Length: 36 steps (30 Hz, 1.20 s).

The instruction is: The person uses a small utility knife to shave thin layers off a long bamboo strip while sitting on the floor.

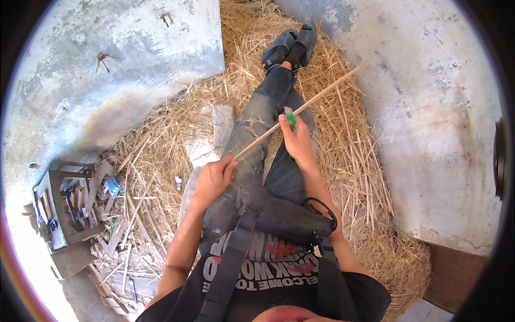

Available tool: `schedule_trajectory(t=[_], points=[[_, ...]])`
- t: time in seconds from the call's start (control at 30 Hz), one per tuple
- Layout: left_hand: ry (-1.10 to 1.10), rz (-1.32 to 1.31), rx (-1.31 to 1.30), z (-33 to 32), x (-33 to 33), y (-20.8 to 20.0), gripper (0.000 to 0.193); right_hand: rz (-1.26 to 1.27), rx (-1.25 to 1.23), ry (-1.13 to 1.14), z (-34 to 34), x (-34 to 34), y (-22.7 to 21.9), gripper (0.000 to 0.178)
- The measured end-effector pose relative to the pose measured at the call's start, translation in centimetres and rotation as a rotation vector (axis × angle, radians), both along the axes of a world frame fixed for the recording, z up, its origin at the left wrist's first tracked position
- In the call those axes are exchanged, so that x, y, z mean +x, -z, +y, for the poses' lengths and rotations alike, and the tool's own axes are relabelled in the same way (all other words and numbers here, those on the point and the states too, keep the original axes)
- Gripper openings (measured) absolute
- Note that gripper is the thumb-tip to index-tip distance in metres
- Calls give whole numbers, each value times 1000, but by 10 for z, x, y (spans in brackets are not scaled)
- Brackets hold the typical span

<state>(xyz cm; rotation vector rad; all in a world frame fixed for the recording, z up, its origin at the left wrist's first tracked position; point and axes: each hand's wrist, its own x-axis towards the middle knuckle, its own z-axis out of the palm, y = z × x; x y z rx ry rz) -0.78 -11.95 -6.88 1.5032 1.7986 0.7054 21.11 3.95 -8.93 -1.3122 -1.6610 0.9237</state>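
Observation:
A long, thin, pale wooden stick, which looks like bamboo, runs slantwise over my legs, from near my left hip to the far right. My left hand is closed around its near end. Further up the stick, my right hand is closed on a small green tool pressed against the stick, thumb towards it. Green shows on both sides of the palm; most of the tool is hidden, so I cannot tell its exact kind. The stick rests above my worn dark trousers.
Straw and split strips cover the floor around my legs. A wooden crate with assorted items stands at the left, a crumpled blue thing beside it. Weathered walls rise on both sides. A pale block lies by my left leg.

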Motion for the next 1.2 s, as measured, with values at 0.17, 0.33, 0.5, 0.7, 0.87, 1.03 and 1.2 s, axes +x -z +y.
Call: schedule_trajectory(t=[0.17,0.33,0.5,0.7,0.87,1.03,1.2], points=[[-104,233,23,-16,2,20,26,-229,-253,-110,-28,-3,25,57],[-93,304,-23,-21,0,20,28,-277,-276,-141,-32,-14,48,60],[-89,264,-139,-15,3,7,28,-286,-317,-148,-31,-18,66,63],[-107,246,-151,-16,2,16,29,-253,-276,-217,-33,-13,76,68],[-101,205,-130,-15,1,25,29,-288,-397,-323,-46,-20,59,68],[-112,167,-118,-8,5,25,31,-304,-325,-383,-57,-24,51,68],[-110,146,-112,-6,4,33,32,-317,-357,-511,-64,-24,45,63]])
